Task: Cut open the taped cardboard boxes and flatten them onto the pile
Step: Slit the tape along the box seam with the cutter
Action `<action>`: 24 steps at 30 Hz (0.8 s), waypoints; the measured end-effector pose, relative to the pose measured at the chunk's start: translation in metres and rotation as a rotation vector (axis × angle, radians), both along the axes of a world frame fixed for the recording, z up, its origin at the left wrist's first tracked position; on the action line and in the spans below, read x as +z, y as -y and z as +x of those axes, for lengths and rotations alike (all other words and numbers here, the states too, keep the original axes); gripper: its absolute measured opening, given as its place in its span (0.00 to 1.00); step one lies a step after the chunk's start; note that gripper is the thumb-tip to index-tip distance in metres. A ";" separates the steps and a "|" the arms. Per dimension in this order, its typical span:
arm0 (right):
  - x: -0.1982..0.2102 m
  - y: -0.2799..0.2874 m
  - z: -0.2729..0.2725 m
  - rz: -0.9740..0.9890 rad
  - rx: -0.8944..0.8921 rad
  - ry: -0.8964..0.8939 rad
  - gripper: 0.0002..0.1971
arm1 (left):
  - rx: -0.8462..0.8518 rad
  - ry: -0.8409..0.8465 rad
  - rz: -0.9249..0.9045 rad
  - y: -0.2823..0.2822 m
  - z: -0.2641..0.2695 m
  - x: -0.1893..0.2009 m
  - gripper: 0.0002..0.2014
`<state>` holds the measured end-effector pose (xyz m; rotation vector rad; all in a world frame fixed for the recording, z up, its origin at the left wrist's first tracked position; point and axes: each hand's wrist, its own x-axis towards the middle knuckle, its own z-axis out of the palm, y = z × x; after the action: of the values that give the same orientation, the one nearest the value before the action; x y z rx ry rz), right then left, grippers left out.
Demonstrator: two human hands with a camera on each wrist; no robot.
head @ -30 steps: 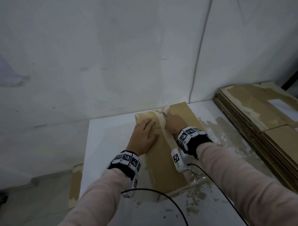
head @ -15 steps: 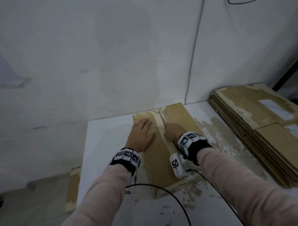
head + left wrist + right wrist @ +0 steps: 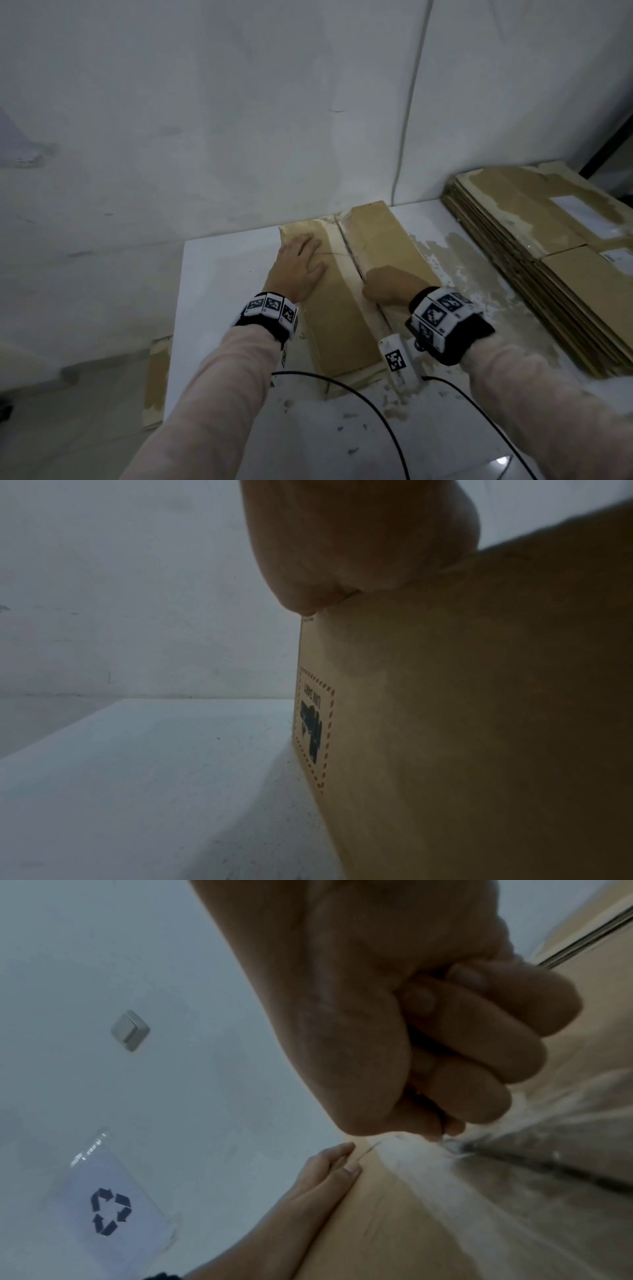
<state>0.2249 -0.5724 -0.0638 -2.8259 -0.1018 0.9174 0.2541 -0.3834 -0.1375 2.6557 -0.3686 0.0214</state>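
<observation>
The cardboard box [image 3: 346,291] lies at frame center on the white table [image 3: 219,274]. The left hand [image 3: 296,270] presses flat, fingers straight, on its left flap. The right hand [image 3: 390,286] is fisted over the taped center seam [image 3: 344,240]; whatever it grips is hidden. The flattened pile [image 3: 548,260] sits at right.

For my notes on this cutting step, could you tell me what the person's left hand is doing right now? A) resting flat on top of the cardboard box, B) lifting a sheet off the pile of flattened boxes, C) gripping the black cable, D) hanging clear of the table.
A: the left hand lies with straight fingers on the top of the cardboard box, to the left of the taped seam, while the right hand is fisted at the seam.
</observation>
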 end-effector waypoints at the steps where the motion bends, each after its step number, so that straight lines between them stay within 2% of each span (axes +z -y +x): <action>1: 0.003 0.001 -0.002 -0.008 0.001 -0.016 0.10 | 0.003 -0.006 0.012 0.000 0.000 0.001 0.43; 4: 0.008 0.003 -0.005 -0.002 -0.036 -0.021 0.16 | 0.020 -0.014 0.086 0.006 -0.004 0.003 0.30; 6: 0.005 0.002 -0.009 0.037 -0.075 0.007 0.14 | 0.034 0.011 0.103 0.012 -0.013 0.006 0.25; 8: -0.001 0.002 -0.014 0.093 -0.115 0.054 0.09 | 0.030 0.030 0.085 0.019 -0.032 0.009 0.26; 10: -0.006 0.001 -0.020 0.143 -0.164 0.111 0.20 | 0.014 0.019 0.063 0.026 -0.059 0.009 0.30; 11: -0.008 0.001 -0.021 0.169 -0.171 0.134 0.23 | 0.013 0.004 0.058 0.030 -0.072 0.008 0.32; 16: -0.003 0.008 -0.030 0.214 -0.080 0.152 0.17 | 0.153 -0.024 -0.022 0.060 -0.123 0.000 0.44; 19: 0.000 0.018 -0.042 0.097 0.055 0.196 0.07 | 0.251 0.004 -0.022 0.083 -0.137 0.004 0.42; 21: 0.004 0.026 -0.050 0.029 0.104 0.203 0.11 | 0.309 0.010 -0.023 0.093 -0.143 0.006 0.39; 24: 0.009 0.041 -0.067 -0.002 0.160 0.170 0.15 | 0.376 -0.054 -0.019 0.097 -0.145 0.008 0.28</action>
<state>0.1581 -0.6136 -0.0546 -2.9267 -0.3533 0.7044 0.1086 -0.4805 -0.1296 2.6609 0.1505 0.0701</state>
